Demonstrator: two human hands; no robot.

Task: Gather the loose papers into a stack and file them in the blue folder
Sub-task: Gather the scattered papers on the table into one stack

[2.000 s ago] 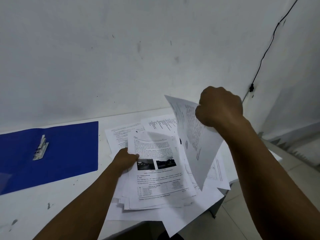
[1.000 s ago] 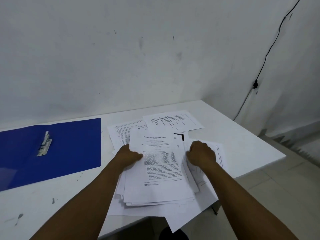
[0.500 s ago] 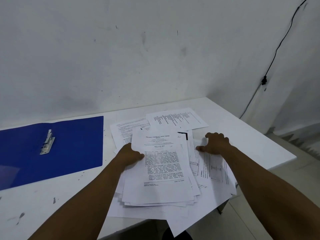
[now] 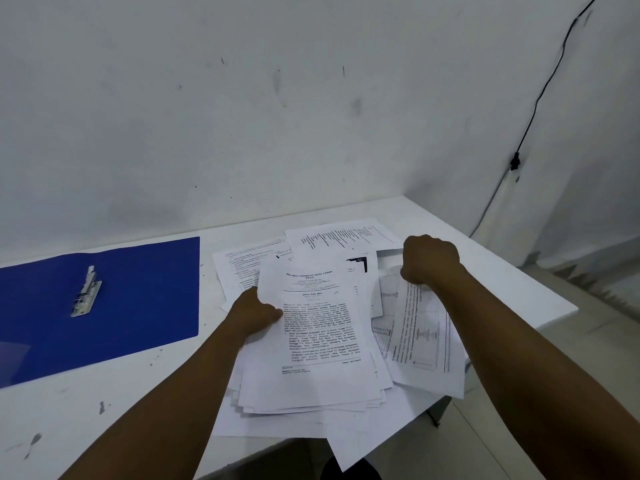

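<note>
Papers (image 4: 313,344) piled, one blue folder (image 4: 138,299), two hands

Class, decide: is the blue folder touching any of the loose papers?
Apart. The head view shows a strip of bare white table between the blue folder's right edge and the nearest loose papers.

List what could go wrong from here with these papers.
1. Sheets overhanging the table's near edge could slide to the floor as the pile shifts.
2. The right hand lifts a table-printed sheet by its top; it may crease or tear.
3. The left hand holds an uneven stack, which may splay.
</note>
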